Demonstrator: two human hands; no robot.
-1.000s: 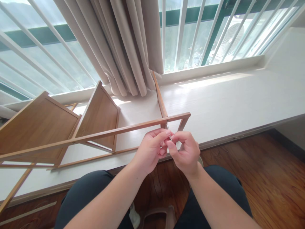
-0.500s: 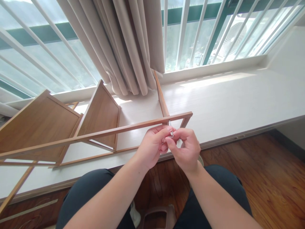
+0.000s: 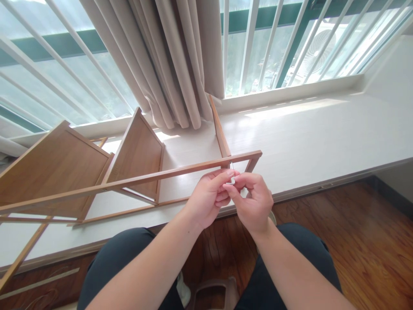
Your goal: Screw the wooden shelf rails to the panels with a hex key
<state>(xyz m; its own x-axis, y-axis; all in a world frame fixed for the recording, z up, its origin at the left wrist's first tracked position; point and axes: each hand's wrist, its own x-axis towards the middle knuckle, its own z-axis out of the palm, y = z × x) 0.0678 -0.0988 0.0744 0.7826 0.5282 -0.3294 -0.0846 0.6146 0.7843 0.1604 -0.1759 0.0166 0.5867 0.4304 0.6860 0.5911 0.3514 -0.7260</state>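
Note:
A wooden shelf frame (image 3: 180, 171) lies on its side on the white ledge. Near its right end, a thin silver L-shaped hex key (image 3: 231, 165) runs up to the underside of the long rail. Its bent end shows between my fingertips. My left hand (image 3: 208, 196) is closed, thumb and index finger pinching the hex key from the left. From the right, my right hand (image 3: 254, 200) pinches near the bend with thumb and fingers. The fingers hide part of the key, and the screw head at the rail cannot be made out.
Two wooden panels (image 3: 137, 159) stand within the frame on the left. A beige curtain (image 3: 174, 64) hangs behind, touching the ledge (image 3: 306, 137). Barred windows line the back. Below are my knees, a stool (image 3: 232, 290) and the wooden floor (image 3: 364, 228).
The hex key's bent end has turned slightly and shows more plainly between the fingers. Both hands stay at nearly the same spot; the view has shifted a little.

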